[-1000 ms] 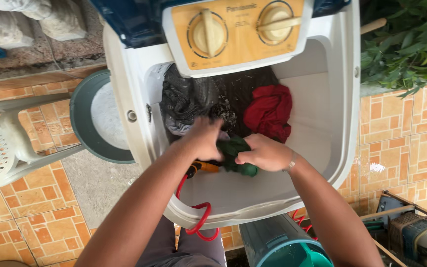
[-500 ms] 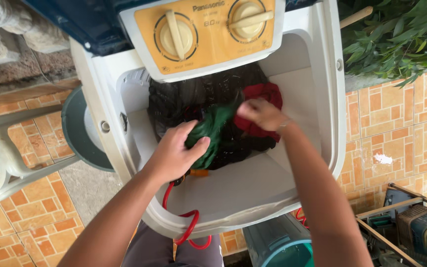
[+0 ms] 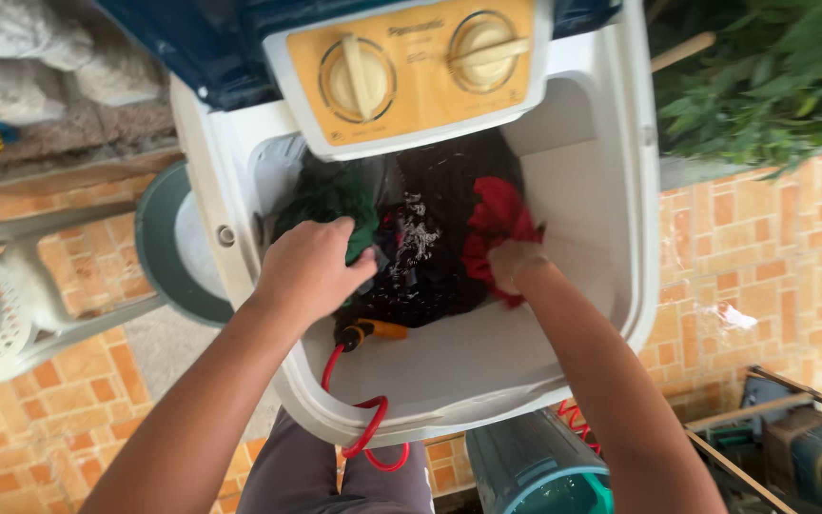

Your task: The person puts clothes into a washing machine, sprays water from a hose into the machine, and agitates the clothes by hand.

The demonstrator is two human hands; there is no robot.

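The left hand [image 3: 308, 268] is clenched on a green cloth [image 3: 330, 205], a soft crumpled wad at the left side of the tub [image 3: 573, 238], lying bunched with no clear long axis. The right hand [image 3: 511, 265] is down among the laundry at the right side, pressed against a red cloth [image 3: 497, 224]; its fingers are hidden, so whether it grips cannot be told. Between the two cloths lies dark wet laundry [image 3: 420, 276], glistening where water catches light. The tub is smooth white plastic with rounded corners. Along its far edge sits an orange-yellow control panel [image 3: 411, 71], a rounded rectangle with two cream round dials, each with a raised bar; small dark print sits between and under the dials. At the near-left edge an orange nozzle [image 3: 373, 331] lies pointing right, its long axis along the near wall, joined to a red coiled hose [image 3: 363, 424] that loops over the near rim. Left of the tub stand a round grey-green basin [image 3: 159, 257] and a white perforated plastic chair [image 3: 2, 305] on orange tiles [image 3: 773, 247]. A teal bucket [image 3: 535, 471] stands below the near edge.
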